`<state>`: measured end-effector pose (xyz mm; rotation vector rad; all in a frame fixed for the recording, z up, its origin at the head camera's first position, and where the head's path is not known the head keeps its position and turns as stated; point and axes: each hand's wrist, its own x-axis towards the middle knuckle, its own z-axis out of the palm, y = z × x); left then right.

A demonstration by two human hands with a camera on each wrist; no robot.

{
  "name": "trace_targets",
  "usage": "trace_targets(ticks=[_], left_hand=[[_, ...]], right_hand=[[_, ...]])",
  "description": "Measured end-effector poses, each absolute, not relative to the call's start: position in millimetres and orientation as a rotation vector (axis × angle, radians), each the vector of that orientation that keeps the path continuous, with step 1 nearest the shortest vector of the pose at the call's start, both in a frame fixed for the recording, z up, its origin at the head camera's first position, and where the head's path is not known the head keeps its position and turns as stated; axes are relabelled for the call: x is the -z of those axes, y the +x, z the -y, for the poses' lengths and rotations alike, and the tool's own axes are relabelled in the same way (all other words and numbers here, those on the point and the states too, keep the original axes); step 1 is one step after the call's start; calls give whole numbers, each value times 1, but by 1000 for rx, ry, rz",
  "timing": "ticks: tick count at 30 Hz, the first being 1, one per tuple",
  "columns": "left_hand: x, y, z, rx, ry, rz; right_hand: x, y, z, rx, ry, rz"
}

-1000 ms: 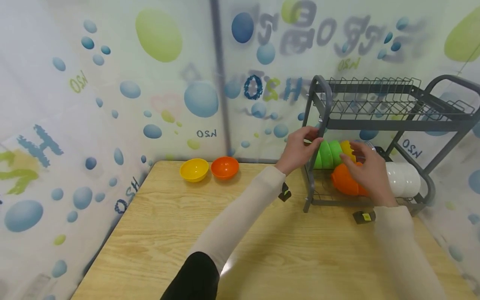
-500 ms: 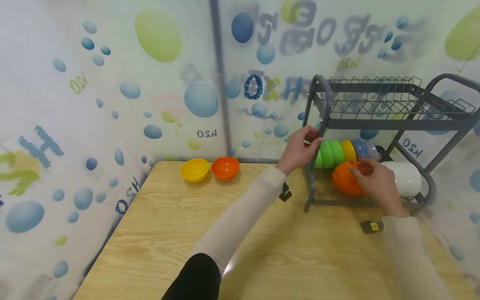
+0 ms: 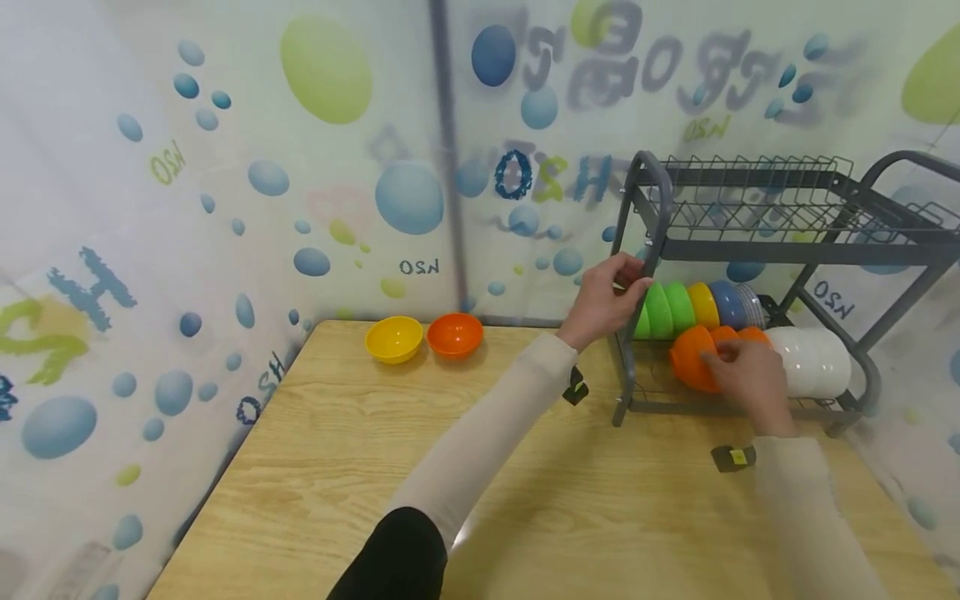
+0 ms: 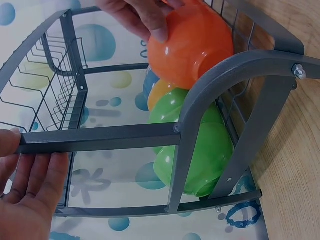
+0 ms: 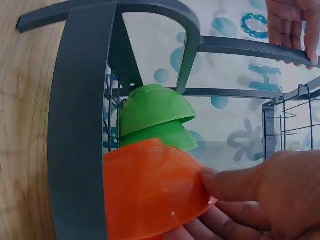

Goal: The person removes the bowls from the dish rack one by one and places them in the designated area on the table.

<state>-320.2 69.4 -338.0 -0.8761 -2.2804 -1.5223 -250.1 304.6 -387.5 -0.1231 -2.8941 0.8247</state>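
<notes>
On the right of the head view stands a grey two-tier dish rack (image 3: 810,250). My left hand (image 3: 606,302) grips a side bar (image 4: 100,140) of it, thumb on one side and fingers on the other. My right hand (image 3: 753,379) reaches into the lower tier and pinches the front orange bowl (image 5: 155,187) at its rim, thumb outside and fingers behind. This bowl is tipped on its side at the left end of an orange row. Behind it are green bowls (image 3: 667,310), a yellow bowl (image 3: 702,305) and a blue bowl (image 3: 727,303).
White bowls (image 3: 813,362) fill the lower tier's right end. A yellow bowl (image 3: 394,340) and an orange-red bowl (image 3: 455,336) sit upright at the back of the wooden table (image 3: 360,467). The rack's upper wire basket (image 3: 757,208) overhangs the right hand. A patterned sheet (image 3: 225,208) borders the table.
The right hand drew back from over the orange bowls, then came in and took hold of the front one's rim. The left hand stays on the rack.
</notes>
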Motion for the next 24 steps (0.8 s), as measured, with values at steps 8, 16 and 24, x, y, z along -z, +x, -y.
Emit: trace_targets(ticks=[8, 16, 24], left_hand=[[340, -321, -70, 1529, -866, 2268], [338, -320, -69, 1500, -866, 2275], [340, -320, -70, 1515, -851, 2296]], right_hand=[[393, -254, -308, -915, -211, 2878], [393, -252, -311, -1075, -265, 2883], [397, -250, -315, -1229, -326, 2866]])
